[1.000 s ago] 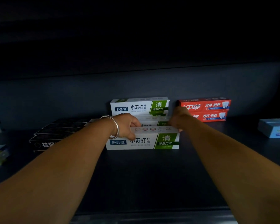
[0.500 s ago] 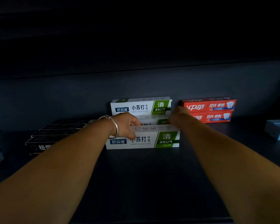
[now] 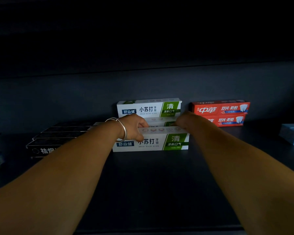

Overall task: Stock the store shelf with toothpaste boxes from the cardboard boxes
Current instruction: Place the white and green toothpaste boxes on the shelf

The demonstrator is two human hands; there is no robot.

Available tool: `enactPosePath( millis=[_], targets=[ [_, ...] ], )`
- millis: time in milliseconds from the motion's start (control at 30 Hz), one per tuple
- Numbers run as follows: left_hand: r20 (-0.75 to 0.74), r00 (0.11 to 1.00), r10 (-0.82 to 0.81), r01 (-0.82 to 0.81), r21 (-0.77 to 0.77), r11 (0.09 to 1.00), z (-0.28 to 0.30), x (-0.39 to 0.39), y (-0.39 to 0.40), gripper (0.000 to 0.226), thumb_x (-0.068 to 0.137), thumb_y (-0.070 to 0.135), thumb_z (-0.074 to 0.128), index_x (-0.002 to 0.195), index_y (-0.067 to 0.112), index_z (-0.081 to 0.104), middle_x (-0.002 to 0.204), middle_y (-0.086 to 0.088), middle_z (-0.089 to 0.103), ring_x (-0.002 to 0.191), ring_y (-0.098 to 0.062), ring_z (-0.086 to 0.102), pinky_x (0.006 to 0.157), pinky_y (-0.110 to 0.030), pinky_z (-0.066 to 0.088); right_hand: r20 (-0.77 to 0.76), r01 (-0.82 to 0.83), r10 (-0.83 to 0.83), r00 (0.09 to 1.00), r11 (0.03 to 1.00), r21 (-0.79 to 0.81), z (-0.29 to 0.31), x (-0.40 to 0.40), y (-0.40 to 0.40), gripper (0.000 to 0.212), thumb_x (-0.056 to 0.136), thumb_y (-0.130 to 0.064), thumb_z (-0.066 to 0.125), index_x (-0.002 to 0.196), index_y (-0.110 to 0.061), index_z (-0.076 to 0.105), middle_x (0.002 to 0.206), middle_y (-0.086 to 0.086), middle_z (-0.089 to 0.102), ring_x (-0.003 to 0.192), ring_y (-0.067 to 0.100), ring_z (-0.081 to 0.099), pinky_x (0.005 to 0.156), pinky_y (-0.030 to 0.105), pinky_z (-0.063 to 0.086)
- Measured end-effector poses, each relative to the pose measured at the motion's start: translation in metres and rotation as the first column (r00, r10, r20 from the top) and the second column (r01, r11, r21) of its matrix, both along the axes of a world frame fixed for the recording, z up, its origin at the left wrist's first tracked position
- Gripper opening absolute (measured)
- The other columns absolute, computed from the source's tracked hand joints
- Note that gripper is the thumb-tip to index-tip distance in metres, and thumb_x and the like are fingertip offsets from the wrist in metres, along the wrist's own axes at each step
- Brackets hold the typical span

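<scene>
Right now I am seeing the white and green cardboard toothpaste box (image 3: 151, 141) lying lengthwise on the dark shelf board (image 3: 151, 184), its printed face toward me and its front edge well back from the shelf's front lip. My left hand (image 3: 134, 128), with a silver bangle (image 3: 121, 128) on the wrist, is gripping the box's left end, thumb on the front face and fingers curled over the top edge. My right hand (image 3: 185, 120) is reaching over the box's right top corner; its fingers are curling behind the box, and I cannot tell whether they are actually clasping it.

Just behind it, two more white and green boxes are sitting stacked against the back wall, the upper one (image 3: 148, 107) showing fully and the lower one mostly hidden by my hands. To their right, a gap apart, two red boxes (image 3: 221, 112) are stacked. On the left, a row of black flat boxes (image 3: 58, 138) is lying near the left end of the front box. A pale blue box (image 3: 292, 134) is sitting far to the right, well apart. Wide bare board is lying open between the front box and the shelf lip.
</scene>
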State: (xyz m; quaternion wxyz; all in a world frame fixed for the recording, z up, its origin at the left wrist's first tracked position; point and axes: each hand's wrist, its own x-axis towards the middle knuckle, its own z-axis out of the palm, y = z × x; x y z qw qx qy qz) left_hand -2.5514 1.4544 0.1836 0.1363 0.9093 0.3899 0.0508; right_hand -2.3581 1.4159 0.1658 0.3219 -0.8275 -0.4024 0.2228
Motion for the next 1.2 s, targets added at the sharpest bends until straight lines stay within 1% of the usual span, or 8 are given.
enactPosePath(
  millis=[133,367,533,700,833,1000,1133,1200],
  targets=[
    [0.005,1.0,0.001,-0.001,0.01,1.0,-0.001,0.001,0.001,0.058,0.078,0.012,0.071,0.132,0.018,0.05,0.135,0.0,0.05,0.123,-0.015,0.048,0.107,-0.029,0.038,-0.006,-0.008,0.008,1.0,1.0,-0.008,0.001,0.0,-0.002,0.025,0.094,-0.027,0.054,0.107,-0.007,0.053,0.107,0.01,0.063,0.1,0.023,0.064,0.09,0.034,0.05],
    [0.016,1.0,0.011,-0.011,0.025,1.0,-0.003,0.002,0.002,0.058,0.078,0.013,0.071,0.131,0.019,0.051,0.133,0.0,0.051,0.121,-0.016,0.049,0.106,-0.031,0.04,-0.069,-0.022,0.022,0.997,1.0,-0.006,0.002,0.001,-0.003,0.02,0.092,-0.025,0.058,0.083,-0.01,0.049,0.106,0.012,0.065,0.099,0.025,0.065,0.094,0.04,0.05],
    [0.031,0.999,0.027,-0.029,0.058,0.998,-0.005,0.003,0.003,0.057,0.077,0.014,0.072,0.13,0.02,0.051,0.132,0.001,0.051,0.119,-0.017,0.049,0.104,-0.031,0.041,-0.153,-0.027,0.027,0.988,1.0,-0.001,0.008,-0.003,-0.011,0.018,0.093,-0.021,0.056,0.082,-0.01,0.049,0.083,0.007,0.061,0.089,0.022,0.063,0.092,0.036,0.051],
    [0.05,0.998,0.036,-0.043,0.127,0.991,-0.007,0.008,0.003,0.054,0.079,0.012,0.069,0.129,0.019,0.051,0.131,-0.002,0.047,0.116,-0.019,0.049,0.096,-0.026,0.043,-0.251,-0.02,0.031,0.968,0.999,0.048,0.008,-0.004,-0.015,0.02,0.094,-0.021,0.054,0.078,-0.011,0.045,0.08,0.007,0.059,0.083,0.022,0.062,0.088,0.035,0.052],
    [0.035,0.998,0.052,-0.058,0.182,0.982,-0.01,0.014,0.003,0.053,0.08,0.014,0.069,0.13,0.016,0.05,0.128,-0.006,0.044,0.115,-0.021,0.047,0.092,-0.026,0.043,-0.3,0.013,0.019,0.954,0.995,0.103,0.006,-0.002,-0.014,0.018,0.096,-0.025,0.05,0.082,-0.013,0.048,0.086,0.008,0.061,0.078,0.021,0.061,0.084,0.034,0.052],
    [0.048,0.996,0.072,-0.081,0.209,0.975,-0.016,0.015,0.005,0.056,0.08,0.016,0.07,0.131,0.015,0.048,0.129,-0.007,0.043,0.12,-0.022,0.042,0.098,-0.028,0.039,-0.337,0.065,-0.009,0.941,0.986,0.155,0.004,-0.003,-0.01,0.025,0.098,-0.032,0.044,0.082,-0.013,0.047,0.112,0.014,0.061,0.106,0.028,0.061,0.098,0.041,0.047],
    [0.072,0.995,0.065,-0.08,0.232,0.969,-0.02,0.014,0.004,0.056,0.079,0.015,0.07,0.13,0.018,0.048,0.128,-0.006,0.043,0.12,-0.022,0.04,0.098,-0.028,0.036,-0.332,0.084,-0.029,0.943,0.985,0.151,0.004,-0.007,-0.012,0.024,0.099,-0.032,0.042,0.098,-0.01,0.051,0.112,0.014,0.06,0.108,0.027,0.06,0.1,0.04,0.047],
    [0.089,0.994,0.063,-0.083,0.248,0.965,-0.023,0.014,0.003,0.056,0.079,0.015,0.07,0.131,0.019,0.048,0.128,-0.006,0.042,0.122,-0.022,0.038,0.099,-0.028,0.034,-0.325,0.091,-0.037,0.945,0.984,0.153,0.005,-0.008,-0.014,0.025,0.098,-0.034,0.043,0.086,-0.012,0.049,0.11,0.013,0.061,0.107,0.027,0.061,0.099,0.039,0.047]
  ],
)
